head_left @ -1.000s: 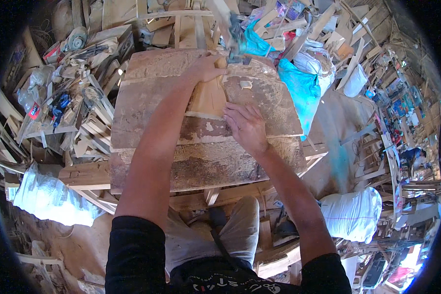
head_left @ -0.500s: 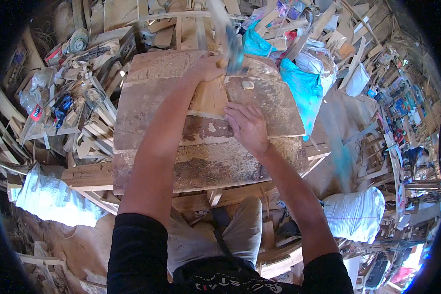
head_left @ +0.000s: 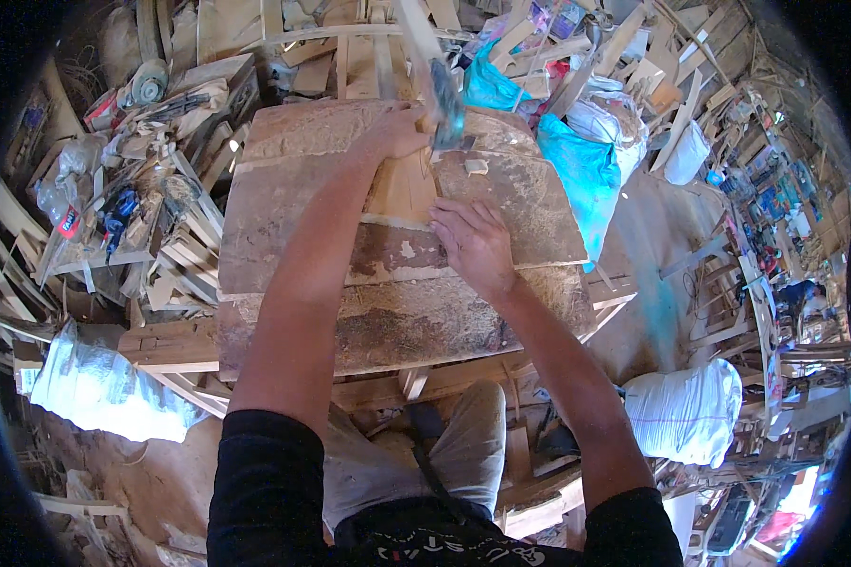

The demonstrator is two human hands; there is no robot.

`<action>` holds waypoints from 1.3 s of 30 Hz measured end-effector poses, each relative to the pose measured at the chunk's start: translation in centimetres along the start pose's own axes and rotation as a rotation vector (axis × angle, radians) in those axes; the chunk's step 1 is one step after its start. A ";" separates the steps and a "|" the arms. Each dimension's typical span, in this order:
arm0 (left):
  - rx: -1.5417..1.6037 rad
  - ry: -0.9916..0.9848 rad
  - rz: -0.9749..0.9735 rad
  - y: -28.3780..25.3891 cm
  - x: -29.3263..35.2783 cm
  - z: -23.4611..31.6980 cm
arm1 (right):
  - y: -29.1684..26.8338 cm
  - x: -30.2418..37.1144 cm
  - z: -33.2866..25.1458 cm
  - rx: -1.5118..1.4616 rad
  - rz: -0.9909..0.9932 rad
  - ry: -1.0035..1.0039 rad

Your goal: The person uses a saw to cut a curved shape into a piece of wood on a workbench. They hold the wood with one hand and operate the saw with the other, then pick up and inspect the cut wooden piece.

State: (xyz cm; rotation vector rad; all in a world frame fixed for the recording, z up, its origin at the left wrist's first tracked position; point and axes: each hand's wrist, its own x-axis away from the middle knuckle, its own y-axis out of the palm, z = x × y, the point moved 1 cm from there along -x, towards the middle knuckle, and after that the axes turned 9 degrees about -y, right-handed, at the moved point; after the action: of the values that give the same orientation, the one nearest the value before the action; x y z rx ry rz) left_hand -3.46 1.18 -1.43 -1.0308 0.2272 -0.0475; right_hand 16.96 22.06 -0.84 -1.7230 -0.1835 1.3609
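- Left hand [head_left: 392, 132] closed round the wooden handle of a hammer [head_left: 447, 111], now swung down near the far edge of the bench [head_left: 284, 236]; a second ago lifted higher and blurred.
- Right hand [head_left: 473, 244] spread flat, palm down, pinning a pale wooden strip [head_left: 408, 184] at mid-bench, unmoved.
- Small wooden chip [head_left: 476, 166] just beside the hammer head.
- Blue plastic bag [head_left: 586, 170] off the right edge.
- Looks like a blow landing, piece held steady.

Pale wood piece [head_left: 402, 184] lies flat under the left hand [head_left: 392, 132]; blurred hammer [head_left: 444, 104] just right of it.
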 end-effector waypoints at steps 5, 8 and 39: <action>-0.033 0.015 -0.002 0.4 -0.9 -1.0 | 0.4 -0.2 -0.2 -0.007 0.001 0.012; -0.049 -0.034 -0.077 0.7 -1.5 -0.1 | 0.1 0.0 0.1 0.010 -0.002 0.011; 0.002 0.028 -0.004 0.6 -2.2 -1.3 | 1.2 0.0 0.9 0.003 -0.004 0.022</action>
State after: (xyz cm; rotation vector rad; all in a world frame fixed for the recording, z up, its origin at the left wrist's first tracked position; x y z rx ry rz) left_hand -5.96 0.75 -2.18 -1.0292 0.2501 -0.0658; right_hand 15.70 21.85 -1.67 -1.7337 -0.1725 1.3381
